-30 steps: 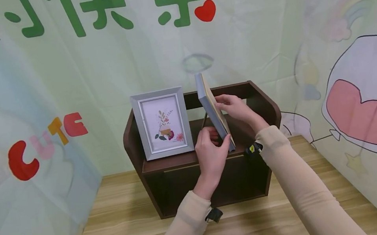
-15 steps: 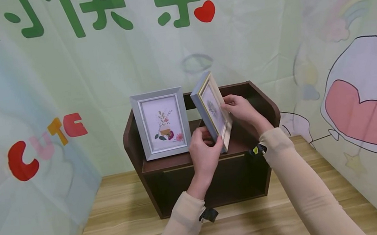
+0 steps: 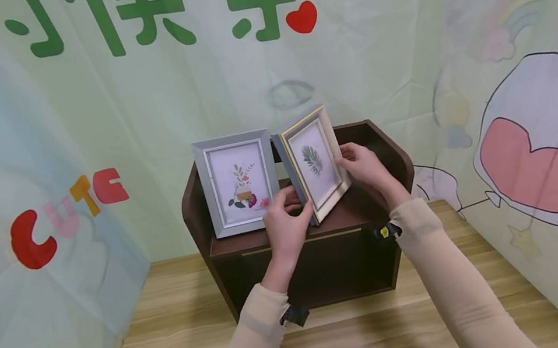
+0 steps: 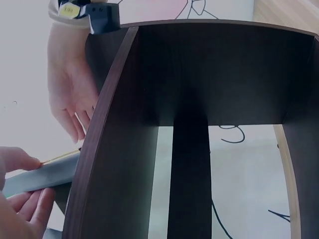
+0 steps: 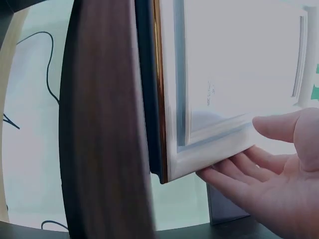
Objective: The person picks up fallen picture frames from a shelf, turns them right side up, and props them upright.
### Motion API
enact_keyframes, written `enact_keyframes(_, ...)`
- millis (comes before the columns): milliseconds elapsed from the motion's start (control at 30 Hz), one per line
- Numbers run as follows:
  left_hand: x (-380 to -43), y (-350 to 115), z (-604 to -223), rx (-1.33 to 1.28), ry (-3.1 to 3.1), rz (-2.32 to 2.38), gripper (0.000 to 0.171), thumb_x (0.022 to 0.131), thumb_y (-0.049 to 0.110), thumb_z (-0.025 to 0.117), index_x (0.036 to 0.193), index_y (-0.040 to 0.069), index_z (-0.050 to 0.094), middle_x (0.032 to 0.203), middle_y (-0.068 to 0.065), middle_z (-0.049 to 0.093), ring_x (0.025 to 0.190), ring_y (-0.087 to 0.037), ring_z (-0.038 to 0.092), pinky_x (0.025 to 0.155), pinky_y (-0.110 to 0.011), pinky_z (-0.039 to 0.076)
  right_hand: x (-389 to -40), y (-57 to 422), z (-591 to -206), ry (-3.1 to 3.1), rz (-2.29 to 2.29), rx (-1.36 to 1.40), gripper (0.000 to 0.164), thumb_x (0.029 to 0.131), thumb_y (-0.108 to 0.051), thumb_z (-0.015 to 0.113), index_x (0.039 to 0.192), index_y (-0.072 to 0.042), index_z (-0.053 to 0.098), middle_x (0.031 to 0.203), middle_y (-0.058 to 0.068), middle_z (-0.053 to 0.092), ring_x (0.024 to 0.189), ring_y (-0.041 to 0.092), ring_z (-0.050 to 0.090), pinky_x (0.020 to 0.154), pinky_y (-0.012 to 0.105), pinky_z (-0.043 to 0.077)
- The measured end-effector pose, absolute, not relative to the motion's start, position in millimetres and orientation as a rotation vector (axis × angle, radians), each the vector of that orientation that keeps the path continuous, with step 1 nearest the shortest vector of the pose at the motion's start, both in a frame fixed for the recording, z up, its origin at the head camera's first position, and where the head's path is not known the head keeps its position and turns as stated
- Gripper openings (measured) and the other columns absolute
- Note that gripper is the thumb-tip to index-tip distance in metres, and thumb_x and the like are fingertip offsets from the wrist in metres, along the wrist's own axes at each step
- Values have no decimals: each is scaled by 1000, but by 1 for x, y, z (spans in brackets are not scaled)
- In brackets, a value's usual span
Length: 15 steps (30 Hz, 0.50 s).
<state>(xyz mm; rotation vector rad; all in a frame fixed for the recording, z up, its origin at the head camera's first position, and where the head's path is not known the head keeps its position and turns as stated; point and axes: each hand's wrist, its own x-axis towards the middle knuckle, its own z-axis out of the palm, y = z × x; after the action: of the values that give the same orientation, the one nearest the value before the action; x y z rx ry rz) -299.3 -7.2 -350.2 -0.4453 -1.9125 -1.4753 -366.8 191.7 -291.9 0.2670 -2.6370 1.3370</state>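
Note:
A cream picture frame point(image 3: 332, 195) with a gold line and a green leaf print stands on the shelf's upper board, leaning back and angled. My left hand point(image 3: 286, 226) pinches its lower left edge, thumb in front and fingers behind. At its right edge, my right hand point(image 3: 364, 166) holds the side; in the right wrist view the thumb is over the front of the cream frame point(image 5: 199, 164) and the fingers curl beneath. The left wrist view shows the grey-blue side of the frame point(image 4: 47, 174) between thumb and fingers. A silver picture frame point(image 3: 232, 139) with a flower print stands to the left.
The dark brown two-tier shelf point(image 3: 398, 152) stands on a wood-grain table point(image 3: 169, 306), with raised side walls. Behind and beside it hangs a printed cloth backdrop point(image 3: 374, 55) with green characters and cartoons.
The cream frame has turned from nearly edge-on to face forward, showing its leaf print. My left hand has shifted left and my right hand slightly right with it. The silver frame stays put.

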Motion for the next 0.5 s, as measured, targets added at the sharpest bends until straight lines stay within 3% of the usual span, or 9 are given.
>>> enact_keyframes(500,-303,-9,-350,-394,-1923,-1441,41,78,2,74,117,-1,63,106,-17,69,91,-24,70,79,-26,57,-335,194,-310,-2434,1237,136,42,95,-22,54,132,-2,51,127,20,59,111,32,61,94,46,50)
